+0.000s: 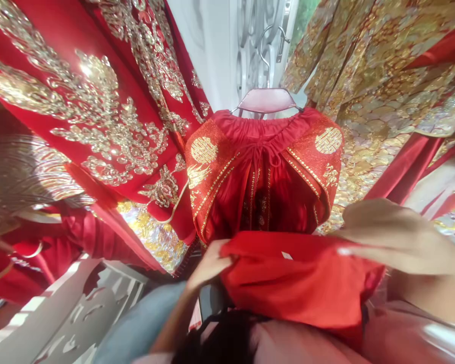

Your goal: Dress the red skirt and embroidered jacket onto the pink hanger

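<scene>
A plain red cloth (280,283) with a small white tag (287,256) is stretched between my two hands. At its upper left corner, my left hand (212,263) is closed on the edge. My right hand (398,237), smeared by motion, pinches the cloth near its upper right side. Just behind the cloth hangs a red costume top (265,177) with gold round emblems, beaded borders and a tied, gathered neckline. Its pale pink hanger (267,100) has a metal hook. The costume's lower part is hidden behind the cloth.
Red drapery with gold sequin embroidery (106,101) hangs at left; gold scale-patterned garments (367,76) hang at right. A white cut-out panel (76,313) stands at lower left. White slatted panelling (216,40) is behind the hanger. A blue-grey clothed leg (144,323) shows below.
</scene>
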A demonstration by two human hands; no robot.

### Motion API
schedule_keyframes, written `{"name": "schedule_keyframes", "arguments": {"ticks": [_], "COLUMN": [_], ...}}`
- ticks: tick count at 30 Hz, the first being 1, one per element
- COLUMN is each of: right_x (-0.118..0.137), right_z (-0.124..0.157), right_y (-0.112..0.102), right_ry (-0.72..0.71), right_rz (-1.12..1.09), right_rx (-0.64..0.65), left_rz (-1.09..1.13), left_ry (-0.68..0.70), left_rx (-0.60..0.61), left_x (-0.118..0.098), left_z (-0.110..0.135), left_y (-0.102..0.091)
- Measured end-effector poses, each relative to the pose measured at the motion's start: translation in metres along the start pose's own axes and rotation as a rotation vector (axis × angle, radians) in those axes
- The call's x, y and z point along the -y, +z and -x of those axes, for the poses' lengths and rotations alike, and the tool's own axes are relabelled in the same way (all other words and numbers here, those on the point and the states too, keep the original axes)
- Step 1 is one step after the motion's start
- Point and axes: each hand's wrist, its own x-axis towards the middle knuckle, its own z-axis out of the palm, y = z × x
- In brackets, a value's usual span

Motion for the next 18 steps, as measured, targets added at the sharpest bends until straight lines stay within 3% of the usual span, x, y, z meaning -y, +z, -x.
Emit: {"name": "schedule_keyframes", "arguments": {"ticks": [1,3,5,7,9,12,15,18], "right_x": [-0.006,-0.017,-0.024,-0.026,-0.021,-0.001,0.032,0.071], "right_z": [-0.003,-0.015,-0.032,-0.057,-0.086,-0.132,-0.167,-0.186], "right_y": [0.006,0.025,0.049,0.071,0.088,0.106,0.124,0.140], "right_ry": [0.076,0.298,0.487,0.580,0.555,0.439,0.326,0.166], "right_rz": [-0.039,-0.052,-0.012,-0.033,-0.246,-0.601,-0.655,-0.588], "right_rx": [0.016,0.151,0.341,0.419,0.372,0.151,0.025,-0.022], "left_rz": [-0.041,-0.114,-0.146,-0.162,-0.177,-0.185,-0.215,-0.290], "left_ry": [0.006,-0.015,-0.029,-0.030,-0.031,-0.047,-0.006,0.034], "left_rx": [-0.203,-0.479,-0.717,-0.884,-0.954,-0.906,-0.836,-1.062], "left_x": [-0.005,-0.016,-0.027,-0.034,-0.040,-0.046,-0.044,-0.031], "left_z": [0.017,0.048,0.070,0.082,0.083,0.074,0.062,0.060], "left_y": [-0.018,-0.043,-0.052,-0.046,-0.030,-0.001,0.015,0.008]}}
